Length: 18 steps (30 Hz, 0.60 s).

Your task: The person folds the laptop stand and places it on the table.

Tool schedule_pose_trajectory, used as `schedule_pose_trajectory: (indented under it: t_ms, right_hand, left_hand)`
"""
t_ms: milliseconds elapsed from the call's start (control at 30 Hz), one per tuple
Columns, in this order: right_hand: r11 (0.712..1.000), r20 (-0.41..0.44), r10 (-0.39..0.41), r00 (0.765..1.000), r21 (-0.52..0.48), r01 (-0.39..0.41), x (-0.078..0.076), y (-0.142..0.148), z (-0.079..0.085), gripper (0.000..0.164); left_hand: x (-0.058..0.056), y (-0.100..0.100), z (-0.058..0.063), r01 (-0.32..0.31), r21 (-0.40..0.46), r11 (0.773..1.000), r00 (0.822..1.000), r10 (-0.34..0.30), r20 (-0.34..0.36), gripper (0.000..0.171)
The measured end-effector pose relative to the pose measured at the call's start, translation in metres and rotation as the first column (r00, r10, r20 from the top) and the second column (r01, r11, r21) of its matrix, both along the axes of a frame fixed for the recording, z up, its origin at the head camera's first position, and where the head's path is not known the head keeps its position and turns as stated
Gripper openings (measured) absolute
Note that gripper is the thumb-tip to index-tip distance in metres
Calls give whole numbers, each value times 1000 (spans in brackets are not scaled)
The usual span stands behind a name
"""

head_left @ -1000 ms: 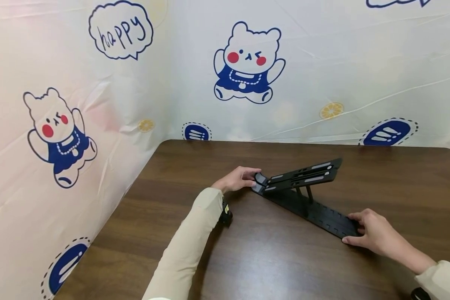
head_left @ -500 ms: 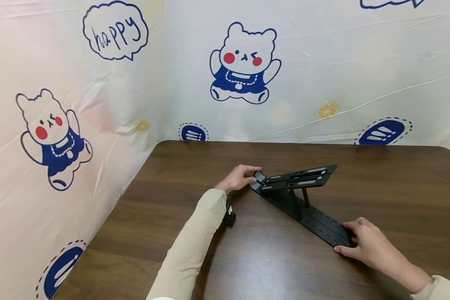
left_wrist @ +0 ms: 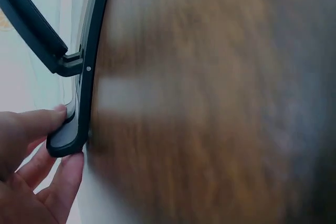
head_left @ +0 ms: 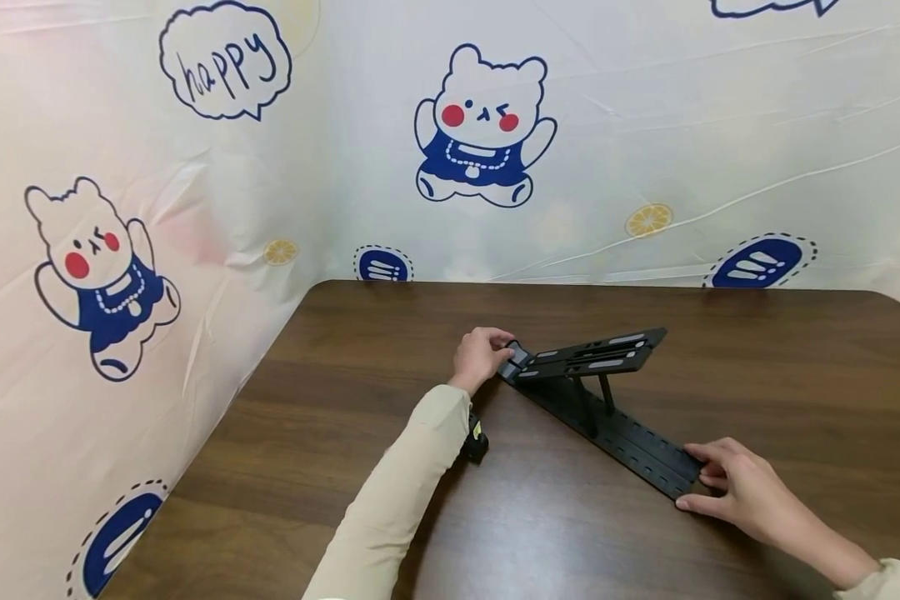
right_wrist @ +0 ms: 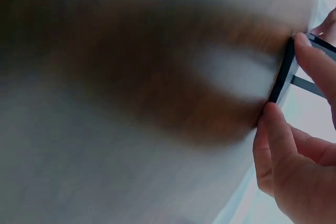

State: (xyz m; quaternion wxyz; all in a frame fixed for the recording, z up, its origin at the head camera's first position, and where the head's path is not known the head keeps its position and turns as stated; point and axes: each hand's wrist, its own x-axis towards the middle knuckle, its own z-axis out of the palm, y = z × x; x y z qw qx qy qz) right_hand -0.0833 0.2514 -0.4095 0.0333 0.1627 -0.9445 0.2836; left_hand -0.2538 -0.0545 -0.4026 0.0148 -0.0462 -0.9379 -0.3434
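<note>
Left of the stand, the cream left sleeve reaches in from the near side, a black wrist device at its cuff; the left hand pinches the stand's left end at the grey-padded lip, thumb on top and fingers below. The black folding stand lies on the brown table, its long axis slanting from far left to near right, so it runs rightward and toward the person from the left hand, leftward and away from the right. The upper panel hinges close to the left hand, the nearer one to that joint, and rises rightward on thin struts above the stand's middle. At the stand's right end, the right hand grips the base across its width, thumb at the near corner and a finger at the far one. Compared with one second earlier, that right end has swung nearer to the person, and the left forearm has shifted closer to the stand, its hand turned more upright.
</note>
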Motion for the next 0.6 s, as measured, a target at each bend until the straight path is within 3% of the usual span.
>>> schedule_pose_trajectory:
  t_ms: [167, 600]
  right_hand:
    - [1000, -12, -22, 1000, 8, 22, -1, 0, -3, 58]
    - [996, 102, -18, 995, -87, 27, -6, -1, 0, 50]
  left_hand:
    - [-2, 1, -3, -52, -10, 999, 998, 52, 31, 17]
    - [-16, 3, -2, -25, -15, 1000, 999, 26, 37, 16]
